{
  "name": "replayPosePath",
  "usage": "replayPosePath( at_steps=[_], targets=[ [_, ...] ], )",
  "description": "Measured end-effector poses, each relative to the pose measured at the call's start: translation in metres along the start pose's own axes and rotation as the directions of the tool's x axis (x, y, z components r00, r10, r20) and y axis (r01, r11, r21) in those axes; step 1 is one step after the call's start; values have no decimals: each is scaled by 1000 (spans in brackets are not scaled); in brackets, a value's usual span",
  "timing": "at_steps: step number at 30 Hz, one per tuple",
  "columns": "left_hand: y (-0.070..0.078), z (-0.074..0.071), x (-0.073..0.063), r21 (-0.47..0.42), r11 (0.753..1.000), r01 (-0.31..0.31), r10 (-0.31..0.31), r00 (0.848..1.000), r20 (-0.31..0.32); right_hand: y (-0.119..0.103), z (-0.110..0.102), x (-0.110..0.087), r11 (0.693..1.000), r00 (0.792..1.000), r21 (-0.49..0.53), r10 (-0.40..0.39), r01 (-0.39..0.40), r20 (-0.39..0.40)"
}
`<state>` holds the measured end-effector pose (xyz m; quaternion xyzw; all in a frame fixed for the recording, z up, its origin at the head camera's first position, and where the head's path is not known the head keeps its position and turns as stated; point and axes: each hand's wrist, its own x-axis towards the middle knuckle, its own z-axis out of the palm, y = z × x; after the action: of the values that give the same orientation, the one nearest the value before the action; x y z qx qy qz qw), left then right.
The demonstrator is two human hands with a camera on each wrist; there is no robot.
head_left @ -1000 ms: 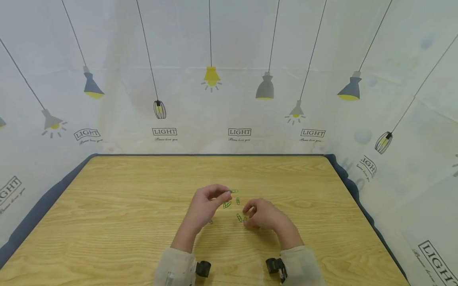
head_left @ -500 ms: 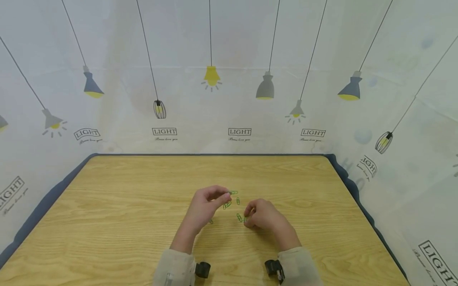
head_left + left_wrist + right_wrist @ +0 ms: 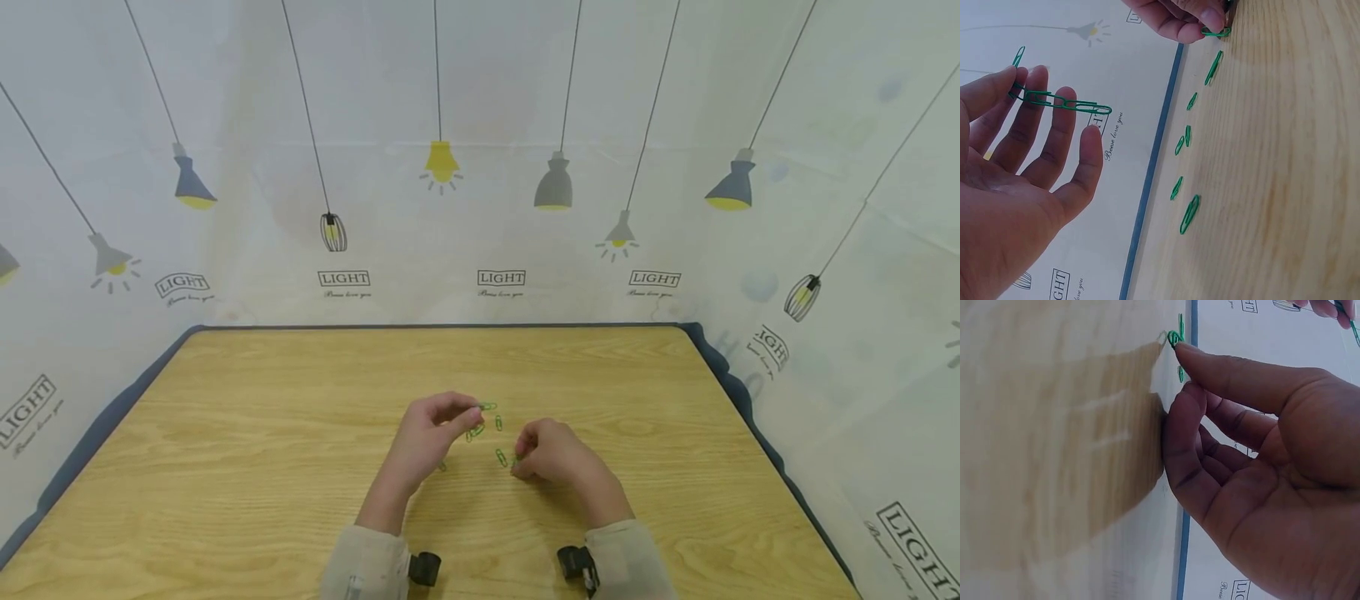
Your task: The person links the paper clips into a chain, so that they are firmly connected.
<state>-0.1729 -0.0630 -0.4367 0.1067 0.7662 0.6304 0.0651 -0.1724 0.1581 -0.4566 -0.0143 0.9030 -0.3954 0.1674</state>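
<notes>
In the head view, the left hand [image 3: 426, 429] is raised above the tabletop [image 3: 262, 417], and a short piece of linked paper clips [image 3: 487, 406], green in colour, comes out from its fingertips. The right hand [image 3: 558, 450] is low, at the surface. Some loose paper clips [image 3: 501, 457] lie between the two hands, and another one lies close beside the left hand.

In the left wrist view, the thumb and forefinger of the left hand pinch the linked clips, of which one end points upward; the other fingers are spread in a relaxed way behind the hanging part. The loose clips make an uneven row on the tabletop. At the far end of this row, one single clip [image 3: 1217, 32] is at the fingertips of the right hand.

In the right wrist view, the right fingers are bent, with only a small gap at the thumb. Whether they really pinch the single clip or only touch it, I cannot tell.

In my judgement, the step in hand is to take up this clip. The next move calls for a firm pinch near its edge, then a careful lift without disturbing its neighbours.
</notes>
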Motion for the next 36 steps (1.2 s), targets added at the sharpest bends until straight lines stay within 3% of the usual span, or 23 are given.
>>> replayPosePath(
  at_steps=[11, 18, 25, 30, 36],
  targets=[
    [1, 1, -1, 21, 1000, -1, 1, 1000, -1, 10, -11, -2, 994, 995, 81, -74, 68, 65],
    [2, 2, -2, 28, 1000, 10, -9, 1000, -8, 9, -16, -6, 979, 992, 162, -122, 124, -27],
    [0, 3, -2, 18, 1000, 8, -8, 1000, -2, 3, -18, -8, 906, 980, 375, -178, 198, -87],
    [-2, 4, -1, -4, 1000, 16, -16, 1000, 1, 0, -19, -8, 887, 970, 395, -198, 238, -140],
    [-2, 4, -2, -1, 1000, 12, -12, 1000, -2, -5, -20, -10, 877, 973, 428, -161, 219, -168]
  ],
)
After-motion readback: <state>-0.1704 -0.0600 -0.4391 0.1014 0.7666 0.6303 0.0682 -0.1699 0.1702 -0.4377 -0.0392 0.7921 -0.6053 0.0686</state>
